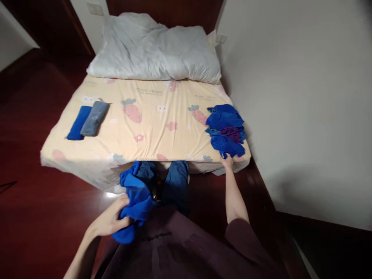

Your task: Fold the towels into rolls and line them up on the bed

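Note:
My left hand point(116, 217) is closed around a crumpled blue towel point(136, 197), which hangs in front of my left leg, below the bed's front edge. My right hand point(227, 160) reaches to the bed's front right corner, its fingers pinching the near edge of a blue towel point(225, 145). That towel is the nearest in a loose heap of blue towels point(225, 119), with a purple cloth point(231, 133) bunched among them. At the bed's left side, a rolled or folded grey towel point(95, 118) partly overlaps a folded blue towel point(78, 123).
The bed point(157, 135) has a yellow sheet printed with carrots. A large pale pillow or folded quilt point(157, 50) lies across its head end. A white wall point(296, 97) runs along the right, and dark red floor point(26, 155) lies to the left.

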`<control>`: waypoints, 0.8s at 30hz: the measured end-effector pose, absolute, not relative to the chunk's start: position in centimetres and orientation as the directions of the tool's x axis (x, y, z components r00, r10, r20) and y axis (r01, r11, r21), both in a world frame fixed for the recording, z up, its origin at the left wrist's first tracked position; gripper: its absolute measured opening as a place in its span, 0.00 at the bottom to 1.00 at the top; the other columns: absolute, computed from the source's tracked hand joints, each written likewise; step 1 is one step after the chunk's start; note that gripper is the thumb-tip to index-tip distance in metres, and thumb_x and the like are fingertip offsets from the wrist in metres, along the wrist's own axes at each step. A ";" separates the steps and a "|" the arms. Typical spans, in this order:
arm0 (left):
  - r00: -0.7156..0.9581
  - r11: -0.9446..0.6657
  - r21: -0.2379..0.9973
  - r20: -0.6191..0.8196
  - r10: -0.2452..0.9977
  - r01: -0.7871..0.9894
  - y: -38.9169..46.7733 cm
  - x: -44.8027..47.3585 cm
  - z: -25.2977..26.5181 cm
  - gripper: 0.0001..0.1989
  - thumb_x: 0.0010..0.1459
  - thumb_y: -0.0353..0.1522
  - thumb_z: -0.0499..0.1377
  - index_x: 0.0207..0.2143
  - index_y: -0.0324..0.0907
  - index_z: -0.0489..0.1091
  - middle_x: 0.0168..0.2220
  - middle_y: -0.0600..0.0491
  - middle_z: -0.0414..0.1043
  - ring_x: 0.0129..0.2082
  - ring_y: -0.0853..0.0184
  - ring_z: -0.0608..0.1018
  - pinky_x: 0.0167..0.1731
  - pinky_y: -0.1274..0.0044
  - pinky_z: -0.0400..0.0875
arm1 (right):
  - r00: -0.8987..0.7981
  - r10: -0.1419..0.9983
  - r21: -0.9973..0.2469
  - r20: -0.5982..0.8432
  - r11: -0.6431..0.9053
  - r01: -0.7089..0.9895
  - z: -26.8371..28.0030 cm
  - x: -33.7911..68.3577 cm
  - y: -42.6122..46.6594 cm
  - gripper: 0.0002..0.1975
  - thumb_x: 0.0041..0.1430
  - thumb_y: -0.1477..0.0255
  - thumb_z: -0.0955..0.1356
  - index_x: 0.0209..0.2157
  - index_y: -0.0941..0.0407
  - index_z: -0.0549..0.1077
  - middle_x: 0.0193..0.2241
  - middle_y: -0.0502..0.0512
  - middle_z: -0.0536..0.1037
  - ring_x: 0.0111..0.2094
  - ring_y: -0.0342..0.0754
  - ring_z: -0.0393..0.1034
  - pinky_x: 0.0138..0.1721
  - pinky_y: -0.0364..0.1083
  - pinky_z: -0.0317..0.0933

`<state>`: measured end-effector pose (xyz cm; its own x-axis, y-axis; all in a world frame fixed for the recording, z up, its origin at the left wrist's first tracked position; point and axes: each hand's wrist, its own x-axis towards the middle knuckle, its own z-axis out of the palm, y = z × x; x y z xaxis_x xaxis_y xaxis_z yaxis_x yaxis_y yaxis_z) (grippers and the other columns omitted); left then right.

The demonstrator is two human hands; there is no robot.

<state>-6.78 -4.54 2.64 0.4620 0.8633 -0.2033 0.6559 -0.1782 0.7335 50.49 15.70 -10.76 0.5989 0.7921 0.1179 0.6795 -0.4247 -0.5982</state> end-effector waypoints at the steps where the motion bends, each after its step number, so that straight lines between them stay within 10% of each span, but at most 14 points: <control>1: 0.505 -0.178 0.753 -0.228 0.832 0.634 -4.5 -5.4 3.2 0.14 0.51 0.35 0.56 0.39 0.41 0.73 0.41 0.49 0.77 0.42 0.61 0.75 0.47 0.74 0.74 | 0.586 0.802 -0.604 0.121 -0.409 0.684 -11.1 49.4 15.4 0.17 0.56 0.74 0.69 0.48 0.62 0.76 0.48 0.69 0.79 0.55 0.60 0.72 0.60 0.59 0.63; 6: 0.711 -0.303 0.813 -0.181 0.680 0.497 -4.8 1.1 3.7 0.08 0.49 0.32 0.62 0.33 0.42 0.70 0.36 0.51 0.74 0.39 0.63 0.75 0.45 0.76 0.72 | -0.081 0.995 -0.825 0.056 0.092 0.558 -9.6 37.4 13.2 0.21 0.59 0.74 0.64 0.53 0.58 0.76 0.52 0.64 0.79 0.51 0.54 0.76 0.56 0.55 0.69; 11: 0.889 -0.418 0.872 -0.043 0.455 0.256 -6.3 6.5 3.1 0.15 0.46 0.33 0.67 0.23 0.45 0.60 0.23 0.56 0.67 0.25 0.66 0.69 0.28 0.75 0.66 | -0.889 0.434 -0.803 0.145 0.577 0.151 -5.3 22.4 8.7 0.32 0.58 0.85 0.61 0.62 0.51 0.72 0.62 0.55 0.74 0.63 0.47 0.66 0.66 0.53 0.58; 16: 0.874 -0.405 0.898 0.049 0.483 0.173 -7.5 7.5 3.0 0.29 0.53 0.45 0.69 0.20 0.46 0.50 0.17 0.58 0.57 0.17 0.69 0.59 0.20 0.72 0.54 | -0.998 0.005 -0.666 -0.063 0.745 0.046 -6.5 16.5 5.5 0.35 0.51 0.90 0.64 0.58 0.51 0.74 0.61 0.54 0.75 0.60 0.50 0.66 0.58 0.51 0.61; 24: 0.804 -0.429 0.887 0.128 0.581 0.168 -8.4 3.0 5.1 0.22 0.70 0.33 0.51 0.20 0.44 0.55 0.21 0.53 0.67 0.20 0.68 0.64 0.24 0.71 0.57 | -0.929 0.217 -0.355 -0.300 0.878 0.320 -12.7 20.4 3.9 0.12 0.65 0.83 0.65 0.44 0.56 0.78 0.46 0.57 0.78 0.47 0.51 0.66 0.47 0.48 0.59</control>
